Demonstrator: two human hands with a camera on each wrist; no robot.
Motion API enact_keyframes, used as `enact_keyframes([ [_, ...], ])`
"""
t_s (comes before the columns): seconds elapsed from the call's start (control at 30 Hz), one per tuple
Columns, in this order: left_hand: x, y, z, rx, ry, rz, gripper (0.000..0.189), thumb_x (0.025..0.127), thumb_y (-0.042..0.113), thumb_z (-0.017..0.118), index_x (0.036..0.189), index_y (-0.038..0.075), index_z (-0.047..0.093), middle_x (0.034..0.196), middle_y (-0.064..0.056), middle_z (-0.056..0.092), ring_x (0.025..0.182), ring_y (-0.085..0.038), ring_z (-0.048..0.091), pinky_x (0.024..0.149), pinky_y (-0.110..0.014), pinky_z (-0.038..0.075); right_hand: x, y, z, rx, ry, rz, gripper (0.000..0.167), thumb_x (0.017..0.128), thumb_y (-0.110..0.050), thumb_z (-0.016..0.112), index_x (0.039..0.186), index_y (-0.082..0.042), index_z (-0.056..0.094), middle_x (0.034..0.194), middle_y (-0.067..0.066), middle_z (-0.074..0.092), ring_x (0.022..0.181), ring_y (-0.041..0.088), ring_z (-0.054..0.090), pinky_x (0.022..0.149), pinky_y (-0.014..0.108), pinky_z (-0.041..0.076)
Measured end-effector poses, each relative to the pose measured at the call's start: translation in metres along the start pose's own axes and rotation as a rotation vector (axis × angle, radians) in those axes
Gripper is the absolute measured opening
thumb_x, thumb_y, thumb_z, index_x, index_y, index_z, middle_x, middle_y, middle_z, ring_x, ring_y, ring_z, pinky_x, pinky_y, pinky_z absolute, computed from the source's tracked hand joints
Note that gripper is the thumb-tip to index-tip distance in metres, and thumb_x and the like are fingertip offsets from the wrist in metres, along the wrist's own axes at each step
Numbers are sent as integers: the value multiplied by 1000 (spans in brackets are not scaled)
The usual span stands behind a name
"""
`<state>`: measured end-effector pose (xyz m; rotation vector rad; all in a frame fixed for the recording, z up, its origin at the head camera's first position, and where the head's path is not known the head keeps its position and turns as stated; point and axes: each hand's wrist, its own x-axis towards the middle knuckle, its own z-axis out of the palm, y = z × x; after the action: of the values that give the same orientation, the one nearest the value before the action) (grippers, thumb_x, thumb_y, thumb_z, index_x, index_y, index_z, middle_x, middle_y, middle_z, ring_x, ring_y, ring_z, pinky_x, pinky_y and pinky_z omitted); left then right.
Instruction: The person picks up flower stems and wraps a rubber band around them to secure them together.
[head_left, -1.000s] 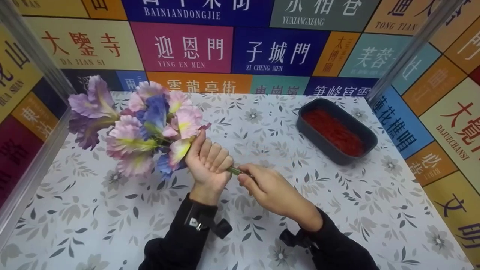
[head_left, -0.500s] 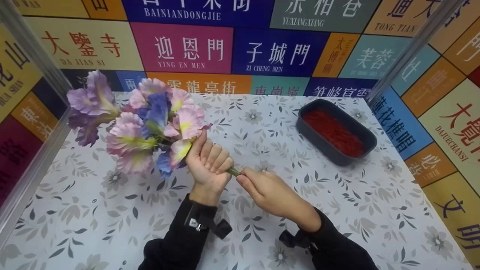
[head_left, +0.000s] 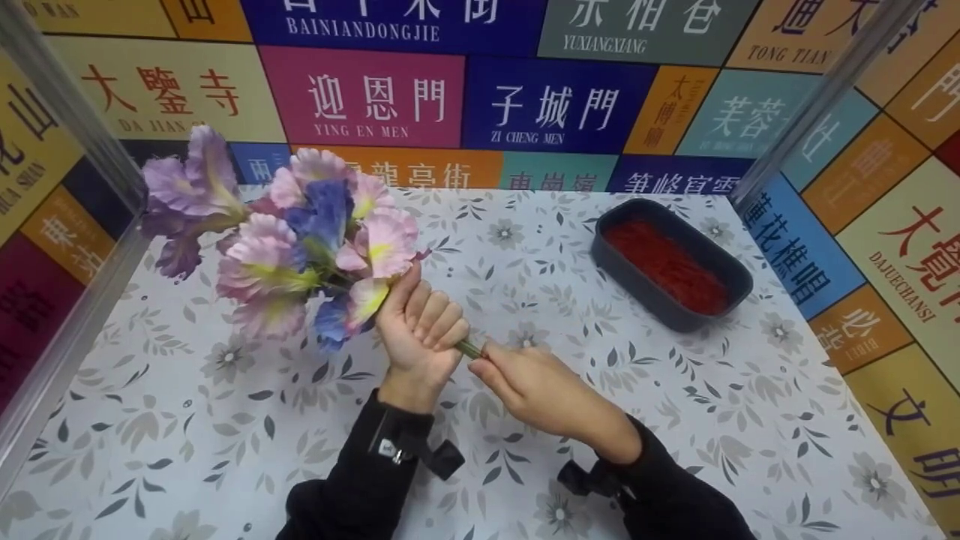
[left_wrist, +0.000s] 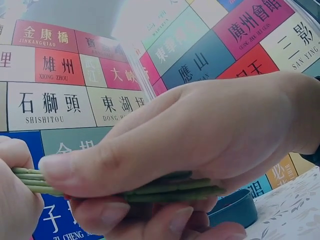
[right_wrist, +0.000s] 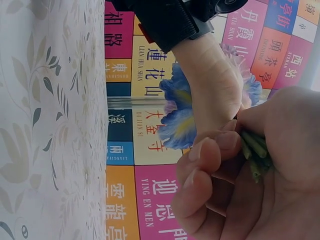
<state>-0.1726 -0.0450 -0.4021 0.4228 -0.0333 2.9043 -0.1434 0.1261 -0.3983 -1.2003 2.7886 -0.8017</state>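
Observation:
A bunch of artificial flowers [head_left: 307, 240], pink, purple and blue, hangs over the table's left side with its heads toward the back left. My left hand [head_left: 421, 330] grips the gathered stems just below the blooms, fingers curled round them. Farther down, my right hand [head_left: 551, 390] holds the lower stems between thumb and fingers. A short length of green stems [head_left: 469, 349] shows between the two hands. In the right wrist view the cut stem ends [right_wrist: 256, 150] stick out inside the right hand's curled fingers. The left wrist view shows the stems [left_wrist: 170, 189] passing under the right thumb.
A dark grey oblong container [head_left: 637, 296] with crumpled red filling [head_left: 667, 266] stands on the table's back right. A white cloth with leaf and flower print [head_left: 247, 442] covers the table. Panels with coloured lettering [head_left: 360, 97] enclose the back and both sides, with clear corner posts.
The flower heads have risen slightly and shifted a little right. The right hand has closed up on the lower stems, its fingers now nearer the left hand. The container stays put.

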Motion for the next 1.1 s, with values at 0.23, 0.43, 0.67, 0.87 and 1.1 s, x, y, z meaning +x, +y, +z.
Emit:
enact_keyframes([
  [0.23,0,0,-1,43,16,-27,55,104,23,42,54,18,21,45,7,18,38,-5,11,37,-17,11,0,2,3,-18,-16,-8,27,109,-29,47,85,-17,49,65,-12,38,53,7,38,49,26,36],
  [0.43,2,0,0,95,-15,-81,57,101,22,52,54,18,21,46,7,15,38,-5,10,37,-17,11,0,4,2,-23,-39,-10,30,109,-31,46,83,-18,49,66,-12,39,54,7,40,50,26,37],
  [0.67,2,-2,4,174,15,-136,56,106,21,44,53,17,25,48,6,14,40,-6,9,38,-16,11,-2,8,-4,17,-65,-11,33,108,-38,50,81,-18,52,66,-13,43,56,7,43,52,26,39],
  [0.87,0,-5,7,271,64,-137,57,111,22,23,53,18,26,46,7,20,40,-7,9,38,-16,12,-3,10,-9,57,-62,-15,33,107,-41,51,84,-18,58,70,-12,49,61,6,47,55,26,42],
  [1.1,2,-5,6,323,140,-122,57,109,22,31,52,18,27,43,8,24,39,-6,10,36,-16,14,-1,10,-3,28,-55,-35,35,106,-37,54,77,-18,52,64,-13,43,54,4,41,51,24,37],
])
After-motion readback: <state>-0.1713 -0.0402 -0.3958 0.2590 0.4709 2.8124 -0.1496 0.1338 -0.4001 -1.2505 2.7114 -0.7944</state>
